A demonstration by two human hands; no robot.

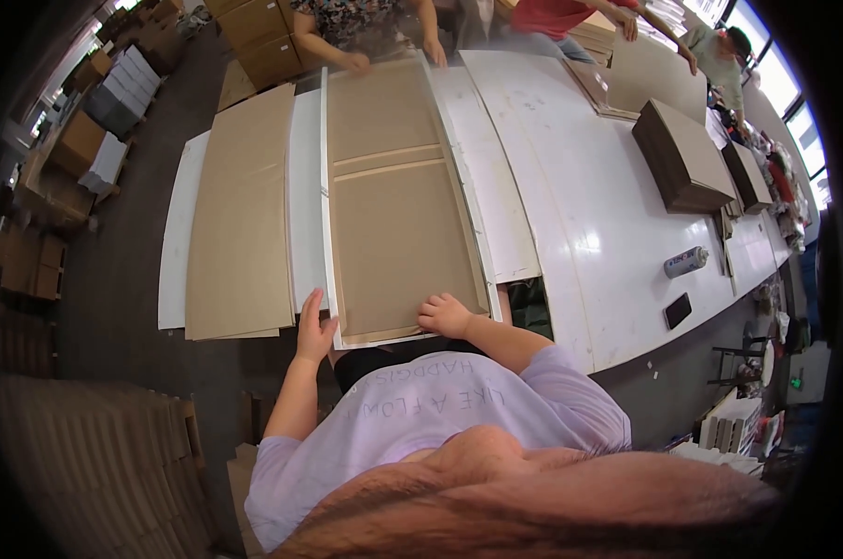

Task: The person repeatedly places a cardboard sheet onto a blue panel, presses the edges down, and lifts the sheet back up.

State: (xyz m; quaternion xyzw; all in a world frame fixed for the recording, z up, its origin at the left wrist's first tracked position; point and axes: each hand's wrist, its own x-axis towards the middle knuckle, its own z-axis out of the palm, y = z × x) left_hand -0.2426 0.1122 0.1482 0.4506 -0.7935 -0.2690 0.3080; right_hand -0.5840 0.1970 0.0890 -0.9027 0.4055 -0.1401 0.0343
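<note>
Both hands, left (315, 328) and right (446, 315), rest flat and open on the large cardboard panel's (398, 238) near edge; it looks stiff, light, best gripped by its edges.

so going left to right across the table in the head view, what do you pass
plain brown cardboard sheet → left hand → big brown board → right hand → spray can

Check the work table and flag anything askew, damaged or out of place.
Nothing looks damaged or spilled. The left hand and right hand rest on the near edge of the brown board, which lies square in its white frame. Only a spray can lies on its side on the white table.
</note>
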